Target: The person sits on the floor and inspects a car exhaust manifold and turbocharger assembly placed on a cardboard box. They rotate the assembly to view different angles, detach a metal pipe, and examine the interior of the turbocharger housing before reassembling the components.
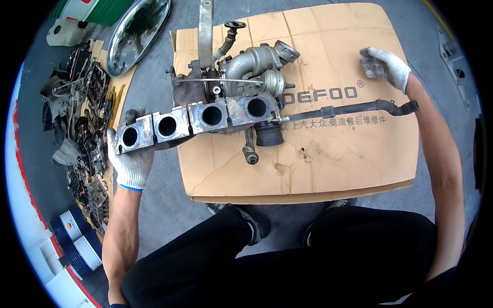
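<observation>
A turbocharger (251,66) with its exhaust manifold (190,120) lies across the cardboard, its left end reaching past the board's edge. Several round ports in the manifold's flat flange face up toward me. My left hand (134,163), in a white knit glove with dark-coated fingers, grips the manifold's left end, with fingers partly hidden behind the flange. From the unit's right side a black hose (349,110) stretches toward my right forearm. Above the cardboard's right part is my right hand (386,69), gloved alike, its fingers loosely bent and apart from the turbocharger, with nothing seen in them.
Beneath the unit is a flattened cardboard box (328,164) on the grey floor (164,215). A heap of greasy metal parts (82,113) lies at the left, near a round, shiny glass-like dish (137,36). Blue and white drums (77,236) stand lower left. A metal strap (205,31) rises from the turbocharger.
</observation>
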{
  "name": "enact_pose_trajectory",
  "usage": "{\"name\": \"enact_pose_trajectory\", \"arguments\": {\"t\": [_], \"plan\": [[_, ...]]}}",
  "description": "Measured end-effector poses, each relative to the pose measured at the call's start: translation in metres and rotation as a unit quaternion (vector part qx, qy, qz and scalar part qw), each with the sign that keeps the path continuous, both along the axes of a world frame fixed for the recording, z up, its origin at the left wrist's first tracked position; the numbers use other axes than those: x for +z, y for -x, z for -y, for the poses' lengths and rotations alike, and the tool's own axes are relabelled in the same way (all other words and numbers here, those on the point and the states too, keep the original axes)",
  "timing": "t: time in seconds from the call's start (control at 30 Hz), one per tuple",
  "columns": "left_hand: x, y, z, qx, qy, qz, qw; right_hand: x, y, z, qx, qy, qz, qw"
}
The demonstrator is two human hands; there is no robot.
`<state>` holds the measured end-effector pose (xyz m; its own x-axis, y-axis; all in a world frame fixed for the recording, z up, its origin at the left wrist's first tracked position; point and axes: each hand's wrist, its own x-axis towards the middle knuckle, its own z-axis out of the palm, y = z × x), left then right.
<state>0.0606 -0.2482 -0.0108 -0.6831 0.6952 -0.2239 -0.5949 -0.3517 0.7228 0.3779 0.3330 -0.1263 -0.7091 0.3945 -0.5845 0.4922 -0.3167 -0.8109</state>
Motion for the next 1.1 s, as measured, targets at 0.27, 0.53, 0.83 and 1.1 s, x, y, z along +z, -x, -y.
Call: {"name": "enact_pose_trajectory", "arguments": {"t": [0.27,0.53,0.83,1.1], "plan": [[0.057,0.002,-0.042,0.051,0.078,-0.005,0.996,0.094,0.031,-0.035,0.045,-0.187,-0.117,0.974],[0.083,-0.022,-0.125,0.182,0.179,0.006,0.967,0.104,0.102,0.191,0.433,-0.429,-0.012,0.793],[0.136,-0.091,-0.143,0.066,0.169,-0.056,0.982,0.064,0.101,0.218,0.306,-0.434,-0.217,0.819],[0.101,-0.072,-0.160,-0.030,0.198,-0.447,0.872,0.059,0.087,0.172,0.233,-0.338,-0.162,0.897]]}}
